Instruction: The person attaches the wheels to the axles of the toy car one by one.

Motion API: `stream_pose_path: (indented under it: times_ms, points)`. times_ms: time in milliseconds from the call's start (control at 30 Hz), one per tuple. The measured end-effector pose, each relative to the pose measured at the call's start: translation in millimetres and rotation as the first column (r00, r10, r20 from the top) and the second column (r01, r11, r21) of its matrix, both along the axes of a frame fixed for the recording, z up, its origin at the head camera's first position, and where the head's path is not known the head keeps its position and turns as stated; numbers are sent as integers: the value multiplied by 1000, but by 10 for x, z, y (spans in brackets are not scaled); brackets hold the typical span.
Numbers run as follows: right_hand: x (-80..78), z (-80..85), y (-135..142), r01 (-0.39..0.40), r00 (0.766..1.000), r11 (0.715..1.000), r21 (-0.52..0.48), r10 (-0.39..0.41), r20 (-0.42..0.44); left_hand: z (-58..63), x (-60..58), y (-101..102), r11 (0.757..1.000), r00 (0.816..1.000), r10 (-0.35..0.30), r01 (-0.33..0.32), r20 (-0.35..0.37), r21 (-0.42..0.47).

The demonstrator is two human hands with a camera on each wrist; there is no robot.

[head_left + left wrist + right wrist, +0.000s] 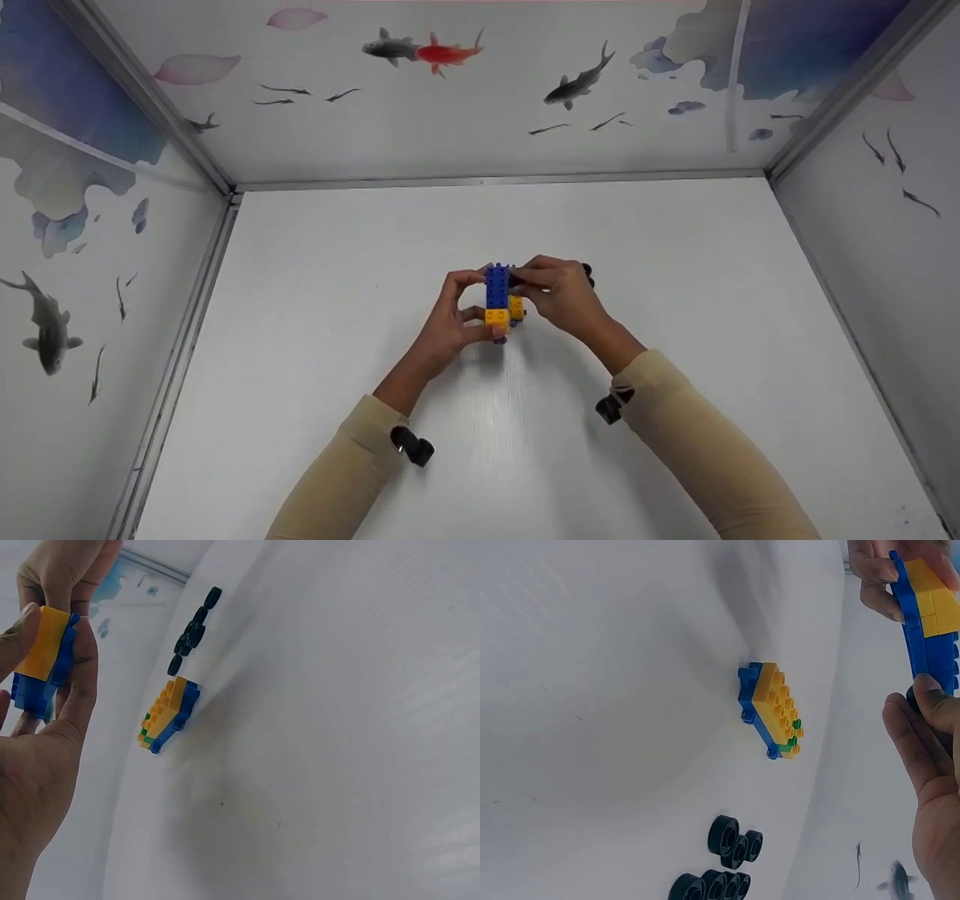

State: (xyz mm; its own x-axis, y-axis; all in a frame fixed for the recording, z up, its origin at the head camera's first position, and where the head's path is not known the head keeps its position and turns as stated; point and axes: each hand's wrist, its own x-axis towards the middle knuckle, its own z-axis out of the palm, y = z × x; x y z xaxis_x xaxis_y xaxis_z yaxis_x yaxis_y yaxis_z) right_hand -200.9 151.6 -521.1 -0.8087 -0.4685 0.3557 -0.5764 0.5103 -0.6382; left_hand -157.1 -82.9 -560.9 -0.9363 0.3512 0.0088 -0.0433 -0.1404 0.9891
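Observation:
A toy vehicle of blue and yellow building bricks [497, 287] is held up over the table. My left hand [442, 337] grips it, thumb on one side and fingers on the other. At its blue base, a small black wheel [912, 698] is pinched between the thumb and fingers of my right hand [564, 298]; the fingers mostly cover the wheel. On the white table below stands a second brick vehicle [774, 709], with a yellow studded top, some green pieces and a blue base.
Several loose black wheels [724, 835] lie in a cluster on the table beside the second vehicle. White panels with painted fish [581, 82] wall the table at the back and both sides. Each sleeve carries a small black device [412, 446] near the wrist.

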Motion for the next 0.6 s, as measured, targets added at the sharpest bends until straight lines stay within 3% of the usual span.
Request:
stream_pose_path:
  times_ms: [200, 600]
  points:
    - [4, -5, 7, 9, 1000, 1000, -18, -8, 21, 45, 0, 24, 999, 1000, -18, 18, 13, -28]
    - [16, -9, 7, -5, 999, 999, -41, 6, 34, 49, -18, 11, 996, 991, -76, 80, 108, -34]
